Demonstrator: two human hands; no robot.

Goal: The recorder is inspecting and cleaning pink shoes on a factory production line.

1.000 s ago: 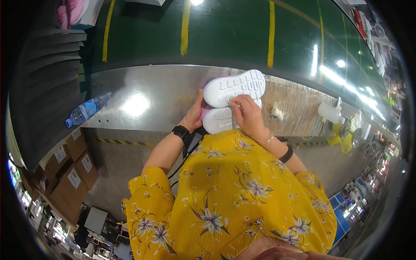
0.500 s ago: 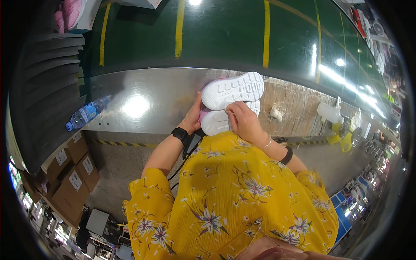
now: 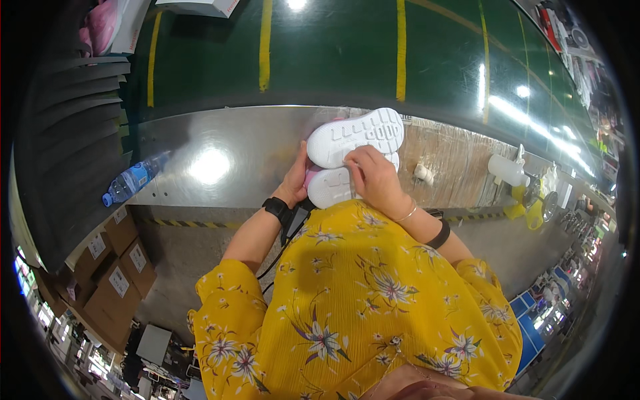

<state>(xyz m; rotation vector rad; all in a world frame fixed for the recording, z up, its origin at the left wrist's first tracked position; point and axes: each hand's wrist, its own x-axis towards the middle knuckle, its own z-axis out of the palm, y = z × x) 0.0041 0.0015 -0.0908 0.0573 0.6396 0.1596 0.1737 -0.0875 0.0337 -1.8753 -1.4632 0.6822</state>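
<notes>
A pair of pink shoes with white soles is in front of me, the upper shoe (image 3: 333,141) beyond the lower shoe (image 3: 325,189), both soles turned toward me. My left hand (image 3: 293,180) grips the pair at their left ends, its fingers partly hidden behind them. Over the upper sole, my right hand (image 3: 379,179) has thumb and fingertips drawn together in a pinch near the sole's lower edge. Whatever lies between those fingertips is too small to make out. The hand covers part of the lower sole.
A metal ledge (image 3: 253,153) runs along a green conveyor belt (image 3: 333,60). Left stand a water bottle (image 3: 130,182), dark stacked sheets (image 3: 73,147) and cardboard boxes (image 3: 110,287). Right are a small white lump (image 3: 423,174) and a white bottle (image 3: 507,170) on brown covering (image 3: 460,167).
My right hand has risen slightly from between the soles onto the upper one. The belt's yellow stripes and the boxes on it have shifted left. My left hand keeps its grip.
</notes>
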